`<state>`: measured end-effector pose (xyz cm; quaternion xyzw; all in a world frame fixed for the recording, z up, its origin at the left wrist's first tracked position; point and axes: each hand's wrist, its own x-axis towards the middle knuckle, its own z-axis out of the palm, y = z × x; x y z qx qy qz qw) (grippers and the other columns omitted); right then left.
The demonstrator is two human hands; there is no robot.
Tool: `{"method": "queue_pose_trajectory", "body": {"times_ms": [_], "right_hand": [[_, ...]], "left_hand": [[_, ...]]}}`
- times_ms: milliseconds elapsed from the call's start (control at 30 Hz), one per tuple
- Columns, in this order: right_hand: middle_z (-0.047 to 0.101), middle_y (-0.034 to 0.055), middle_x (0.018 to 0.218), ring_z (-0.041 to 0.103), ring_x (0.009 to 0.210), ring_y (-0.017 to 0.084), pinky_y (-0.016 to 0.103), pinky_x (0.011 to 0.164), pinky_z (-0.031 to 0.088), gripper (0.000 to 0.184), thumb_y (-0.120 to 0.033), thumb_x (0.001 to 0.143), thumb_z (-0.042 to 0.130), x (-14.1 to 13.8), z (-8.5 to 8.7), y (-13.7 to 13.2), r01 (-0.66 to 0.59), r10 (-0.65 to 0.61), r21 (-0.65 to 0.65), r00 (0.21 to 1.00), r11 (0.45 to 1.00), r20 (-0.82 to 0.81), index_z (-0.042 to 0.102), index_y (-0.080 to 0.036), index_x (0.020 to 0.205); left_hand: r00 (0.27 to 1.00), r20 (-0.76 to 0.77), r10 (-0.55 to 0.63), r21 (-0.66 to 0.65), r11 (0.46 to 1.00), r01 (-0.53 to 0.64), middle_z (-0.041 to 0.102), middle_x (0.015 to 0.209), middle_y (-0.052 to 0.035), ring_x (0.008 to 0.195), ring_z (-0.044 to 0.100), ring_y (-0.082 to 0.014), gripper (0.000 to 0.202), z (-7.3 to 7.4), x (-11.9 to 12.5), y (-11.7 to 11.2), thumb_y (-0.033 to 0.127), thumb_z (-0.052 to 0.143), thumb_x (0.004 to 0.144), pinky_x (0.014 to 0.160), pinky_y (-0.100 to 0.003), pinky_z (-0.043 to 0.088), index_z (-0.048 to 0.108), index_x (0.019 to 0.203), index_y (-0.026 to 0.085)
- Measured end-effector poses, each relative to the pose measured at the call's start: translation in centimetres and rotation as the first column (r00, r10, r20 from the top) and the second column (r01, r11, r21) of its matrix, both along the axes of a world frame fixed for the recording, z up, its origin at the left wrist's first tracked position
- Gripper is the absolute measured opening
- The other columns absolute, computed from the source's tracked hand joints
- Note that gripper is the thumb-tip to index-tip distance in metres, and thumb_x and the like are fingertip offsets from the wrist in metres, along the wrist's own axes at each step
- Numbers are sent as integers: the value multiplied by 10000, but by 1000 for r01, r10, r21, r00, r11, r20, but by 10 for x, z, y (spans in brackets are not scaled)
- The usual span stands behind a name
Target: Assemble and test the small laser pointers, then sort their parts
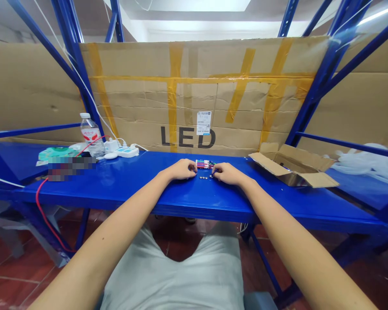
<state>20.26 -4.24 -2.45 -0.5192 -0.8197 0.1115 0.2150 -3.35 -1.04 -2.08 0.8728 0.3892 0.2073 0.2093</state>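
Note:
Several shiny metallic tubes (204, 164) in different colours lie in a row on the blue table (116, 183). In front of them sit a few small silvery discs (203, 177), which look like button cells. My left hand (183, 169) rests on the table at the left end of the tubes, its fingers curled together; whatever they hold, if anything, is hidden. Just right of the discs, my right hand (229, 173) is closed in a pinch by the table surface. Something small and partly shiny shows at its fingertips, too small to name.
An open cardboard box (292, 165) stands at the right, with white plastic bags (368, 161) beyond it. On the left are a water bottle (92, 135), a white power strip (127, 151), a green packet (60, 153) and a red cable (40, 202). A large cardboard sheet (142, 99) closes off the back.

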Motion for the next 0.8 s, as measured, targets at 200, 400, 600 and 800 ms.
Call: {"method": "queue_pose_trajectory", "body": {"times_ms": [200, 400, 600, 800], "right_hand": [[659, 25, 695, 589, 681, 162, 250, 660, 411, 134, -137, 779, 532, 0, 0, 0, 1, -2, -23, 1000, 1000, -22, 654, -167, 825], [651, 22, 670, 591, 657, 159, 250, 641, 415, 131, -131, 775, 519, 0, 2, -3, 1, -2, -39, 1000, 999, -30, 640, -167, 810], [660, 24, 691, 595, 655, 159, 248, 634, 422, 131, -133, 767, 528, 1, 0, 0, 3, -4, -41, 999, 999, -40, 643, -170, 818], [651, 17, 665, 586, 639, 158, 253, 641, 426, 120, -158, 780, 535, 3, 0, 0, 17, -20, -53, 999, 998, -45, 645, -174, 826]], "left_hand": [[997, -30, 75, 138, 988, -71, 709, 839, -31, 752, 620, -162, 203, 2, -4, 3, 182, 600, 735, 676, -250, 436, 710, 906, 184], [991, -87, 106, 145, 985, -93, 716, 807, -23, 723, 623, -153, 278, 0, -6, 9, 134, 512, 782, 680, -246, 436, 749, 906, 210], [985, -56, 164, 122, 980, -157, 718, 753, -29, 704, 640, -165, 163, 2, -3, 3, 228, 640, 732, 663, -247, 460, 733, 858, 184], [980, 24, 200, 102, 974, -201, 709, 746, -34, 670, 645, -149, 117, 2, 0, 4, 107, 632, 687, 626, -233, 466, 685, 779, 157]]}}
